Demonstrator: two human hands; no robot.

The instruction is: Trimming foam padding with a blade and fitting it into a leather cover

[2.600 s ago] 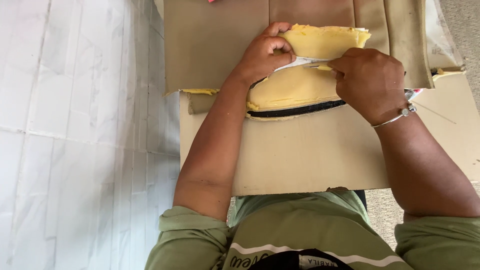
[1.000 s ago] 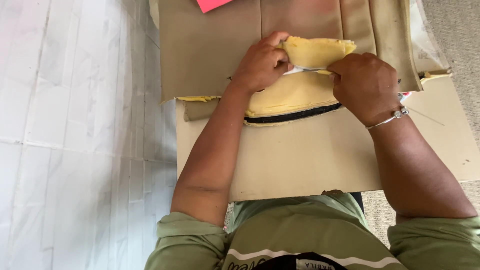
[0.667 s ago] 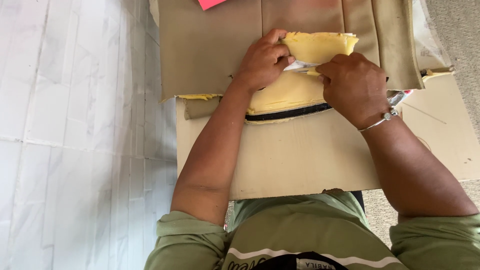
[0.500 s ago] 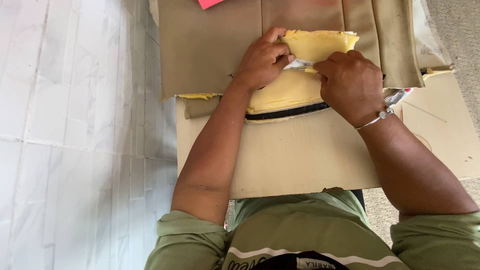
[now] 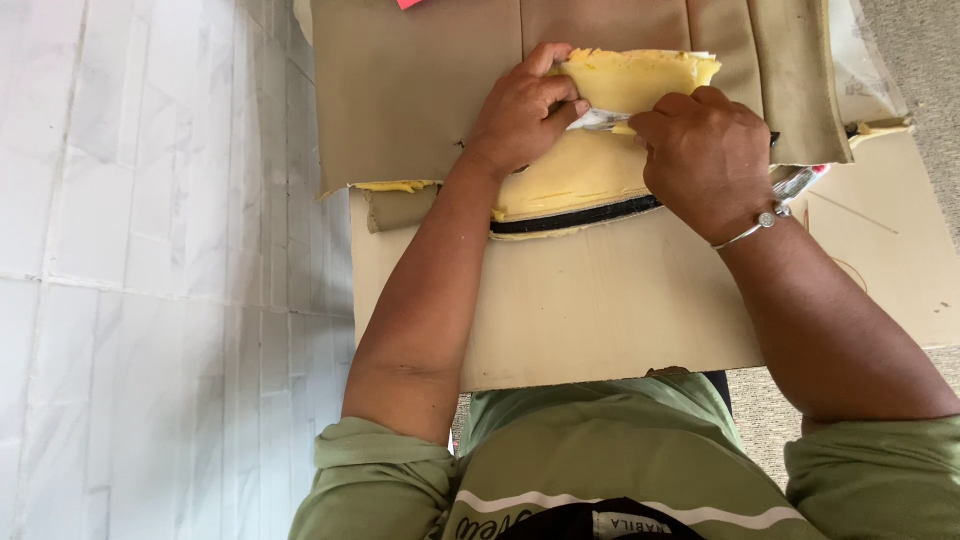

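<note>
Yellow foam piece [image 5: 640, 80], folded back on itself, lying on the tan fabric cover [image 5: 420, 90] at the far edge of the cardboard sheet [image 5: 600, 300]. Thin white backing layer [image 5: 603, 118] showing at the fold, pinched between the 2 hands. Left hand [image 5: 520, 115] closed on the left end of the foam fold, fingers curled over its top edge, thumb pressed against the white layer. Right hand [image 5: 705, 155] closed too, knuckles up, fingertips gripping the same fold just beside the left hand; exact finger contact hidden under the knuckles. More yellow foam spread flat below the fold, toward the cardboard sheet, ending in a black strip [image 5: 575, 215] along the foam's near edge, right where it meets the cardboard. Silver bracelet [image 5: 755, 228] on the right wrist, above the cardboard's far right part. Tan fabric cover stitched in panels, reaching left and right of the foam beyond the cardboard's far edge. Green sleeves [image 5: 380, 480] and shirt at the cardboard's near edge. White tiled floor [image 5: 150, 280] left of the cardboard; grey carpet [image 5: 915, 60] to its right.
</note>
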